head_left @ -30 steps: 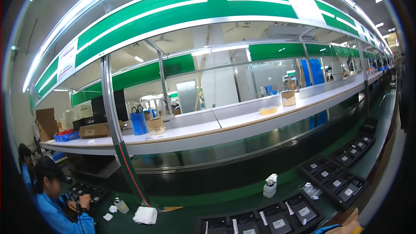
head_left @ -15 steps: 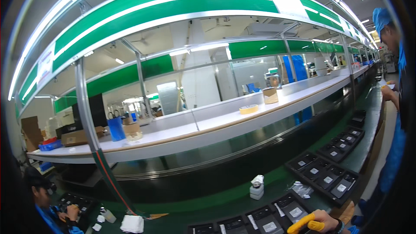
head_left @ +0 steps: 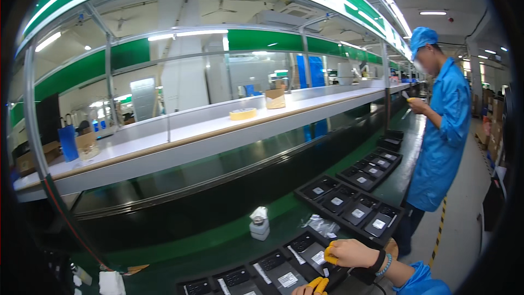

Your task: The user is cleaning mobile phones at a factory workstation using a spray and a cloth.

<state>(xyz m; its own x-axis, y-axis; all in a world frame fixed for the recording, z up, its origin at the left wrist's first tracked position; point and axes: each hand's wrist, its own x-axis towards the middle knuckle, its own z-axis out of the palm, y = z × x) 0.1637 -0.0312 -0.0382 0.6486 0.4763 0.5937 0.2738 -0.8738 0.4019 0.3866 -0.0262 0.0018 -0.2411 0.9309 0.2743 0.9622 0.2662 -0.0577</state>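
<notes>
My right hand, with yellow finger cots, a black wrist strap and a beaded bracelet, reaches in from the lower right. Its fingers are bent together at the right side of a flat black phone-like device bearing a white label. Whatever the fingertips pinch is hidden. At the lower edge, my left hand shows only partly, its yellow-capped fingers curled close together near the same device's lower end; I cannot make out what they hold. More such devices lie in a black tray to the left, one with a white label.
A white bottle with tissue on top stands beyond the devices, near a clear plastic bag. Further black trays line the green bench to the right. A co-worker in blue stands there. A shelf runs behind.
The view has swung right, so the bench and shelf appear further left. My left fingers have come into sight, and my right hand's fingers are now bent at the device.
</notes>
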